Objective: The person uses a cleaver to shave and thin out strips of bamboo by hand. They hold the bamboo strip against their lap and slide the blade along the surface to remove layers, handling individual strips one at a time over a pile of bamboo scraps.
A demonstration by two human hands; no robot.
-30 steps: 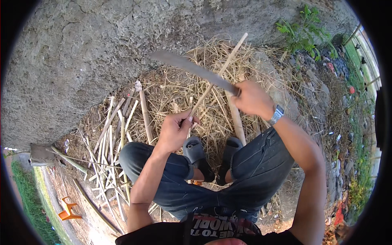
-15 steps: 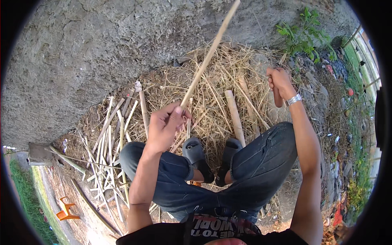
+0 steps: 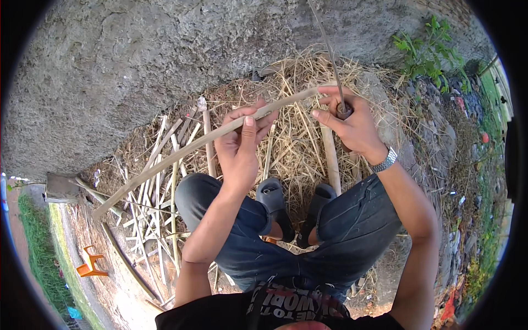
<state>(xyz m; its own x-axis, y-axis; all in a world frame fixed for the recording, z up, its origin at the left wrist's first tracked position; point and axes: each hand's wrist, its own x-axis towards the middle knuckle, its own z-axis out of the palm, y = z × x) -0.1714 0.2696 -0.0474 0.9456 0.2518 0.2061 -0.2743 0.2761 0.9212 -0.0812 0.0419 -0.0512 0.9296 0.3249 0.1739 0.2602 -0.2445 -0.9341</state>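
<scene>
A long, pale bamboo strip (image 3: 181, 152) slants across in front of me, its far left end low and its right end raised. My left hand (image 3: 240, 143) pinches it near the middle, thumb on top and fingers beneath. The strip's right end meets the fingertips of my right hand (image 3: 355, 124). That same hand grips the brown handle of a long knife (image 3: 331, 55), whose thin blade, seen nearly edge-on, points up and away. Most of the handle is hidden by my fingers.
Cut bamboo strips (image 3: 157, 220) lie piled at the left. Straw-like shavings (image 3: 291, 132) cover the ground beyond my sandals (image 3: 269, 195), with a thicker bamboo piece (image 3: 331, 159) on them. A rough grey wall (image 3: 165, 49) rises ahead. An orange chair (image 3: 91, 264) stands far left.
The bamboo strip has swung from pointing up and away to lying across toward the left. My right hand has come inward to its end, and the knife blade now shows clearly.
</scene>
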